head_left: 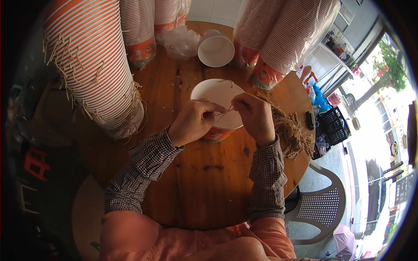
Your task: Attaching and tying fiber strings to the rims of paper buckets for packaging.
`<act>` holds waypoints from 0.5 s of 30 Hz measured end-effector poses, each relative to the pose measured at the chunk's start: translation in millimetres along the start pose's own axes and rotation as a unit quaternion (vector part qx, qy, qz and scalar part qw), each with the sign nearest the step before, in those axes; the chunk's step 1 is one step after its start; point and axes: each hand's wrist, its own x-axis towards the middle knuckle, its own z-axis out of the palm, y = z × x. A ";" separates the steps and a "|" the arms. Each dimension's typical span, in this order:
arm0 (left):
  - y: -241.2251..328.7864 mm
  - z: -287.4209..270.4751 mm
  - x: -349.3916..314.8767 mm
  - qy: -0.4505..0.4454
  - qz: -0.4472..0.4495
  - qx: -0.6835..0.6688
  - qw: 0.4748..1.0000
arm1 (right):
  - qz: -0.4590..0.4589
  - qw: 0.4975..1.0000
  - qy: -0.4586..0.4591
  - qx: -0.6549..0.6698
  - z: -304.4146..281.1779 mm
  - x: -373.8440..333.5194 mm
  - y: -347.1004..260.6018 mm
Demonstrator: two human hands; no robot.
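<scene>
A paper bucket [217,134], white inside and orange outside, stands upright on the round wooden table in front of me. Over its near rim, my left hand [194,122] and my right hand [257,116] face each other, fingertips a short way apart. A thin piece of tan twine [224,114] runs between them, pinched by the fingers of both. One loose end of it curls above the bucket's opening. Just beyond my right hand lies a bundle of loose tan strands [292,130]. Whether the twine is knotted is too fine to see.
A tall leaning stack of paper buckets [93,56], with twine pieces hanging on it, rises at the left. Plastic-wrapped stacks [300,35] stand at the back. Another bucket [216,51] lies on its side there. A grey chair [324,206] is by the table's right edge.
</scene>
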 end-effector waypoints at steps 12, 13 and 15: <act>2.3 -0.3 3.4 -0.027 -0.057 -0.027 0.998 | 0.010 0.999 0.033 -0.009 2.5 -2.4 -23.8; 2.9 1.4 3.9 -0.021 -0.060 -0.032 0.997 | 0.011 0.999 0.033 -0.009 3.1 -3.6 -25.8; 2.5 2.0 2.0 -0.014 -0.063 -0.035 0.997 | -0.028 0.999 0.031 0.020 5.5 -5.5 -31.5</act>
